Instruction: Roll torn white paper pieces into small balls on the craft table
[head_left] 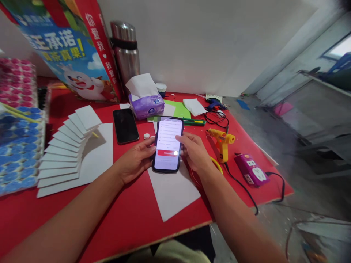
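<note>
A lit smartphone (168, 160) is held upright between both hands, its white screen showing lines of text and a red button. My left hand (139, 159) grips its left edge, thumb at the side. On the right edge my right hand (194, 148) is closed round it, with the thumb over the screen. Beneath the phone lies a sheet of white paper (172, 201). A second phone (125, 126), its screen dark, rests to the left. White foam-like strips (60, 157) are fanned out in steps on a white board (101, 153).
A yellow glue gun (222, 142) stands right of my hands, its cord near a purple power socket (251, 170). Behind are a tissue pack (148, 106), a green cutter knife (194, 122), a steel flask (127, 58) and a printed box (74, 54). Blue flower heads (19, 153) fill the left side.
</note>
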A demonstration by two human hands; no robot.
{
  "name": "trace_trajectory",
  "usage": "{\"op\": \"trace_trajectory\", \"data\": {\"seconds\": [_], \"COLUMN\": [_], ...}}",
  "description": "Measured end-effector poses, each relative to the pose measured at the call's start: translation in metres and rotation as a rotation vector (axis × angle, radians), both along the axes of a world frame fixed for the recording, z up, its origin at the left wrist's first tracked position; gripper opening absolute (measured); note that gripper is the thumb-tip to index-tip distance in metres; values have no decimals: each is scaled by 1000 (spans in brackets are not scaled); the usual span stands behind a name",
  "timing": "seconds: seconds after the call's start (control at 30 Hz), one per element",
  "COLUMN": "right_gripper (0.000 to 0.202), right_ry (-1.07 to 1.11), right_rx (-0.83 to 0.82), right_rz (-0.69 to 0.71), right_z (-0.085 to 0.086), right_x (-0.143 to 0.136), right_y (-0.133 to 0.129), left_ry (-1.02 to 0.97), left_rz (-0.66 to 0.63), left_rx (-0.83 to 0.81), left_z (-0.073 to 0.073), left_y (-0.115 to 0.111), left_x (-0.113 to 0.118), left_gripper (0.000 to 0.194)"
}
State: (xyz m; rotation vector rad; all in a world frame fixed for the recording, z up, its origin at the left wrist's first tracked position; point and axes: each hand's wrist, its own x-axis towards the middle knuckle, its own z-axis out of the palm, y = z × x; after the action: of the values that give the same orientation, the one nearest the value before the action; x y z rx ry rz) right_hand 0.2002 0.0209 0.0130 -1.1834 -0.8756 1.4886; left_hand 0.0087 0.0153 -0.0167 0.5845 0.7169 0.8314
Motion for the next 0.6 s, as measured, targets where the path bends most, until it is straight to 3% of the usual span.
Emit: {"op": "trace_trajectory", "data": {"seconds": [0.27,0.47,0.6], "right_gripper": [23,9,21], "right_ry": [-7,-19,-10], "right_rx": [-24,8,23], "right_rz": [-77,28,66], "right_z": [1,6,7], "right_x": [-1,0,1], "right_y": [2,0,-1], "left_ry": [10,-2,1], "left_rz": [7,22,10], "left_rx": [-9,-20,-8], "left_z": [-1,2,2], "left_y": [0,0,0], "left_x": [0,0,0], "left_gripper": [49,48,47]}}
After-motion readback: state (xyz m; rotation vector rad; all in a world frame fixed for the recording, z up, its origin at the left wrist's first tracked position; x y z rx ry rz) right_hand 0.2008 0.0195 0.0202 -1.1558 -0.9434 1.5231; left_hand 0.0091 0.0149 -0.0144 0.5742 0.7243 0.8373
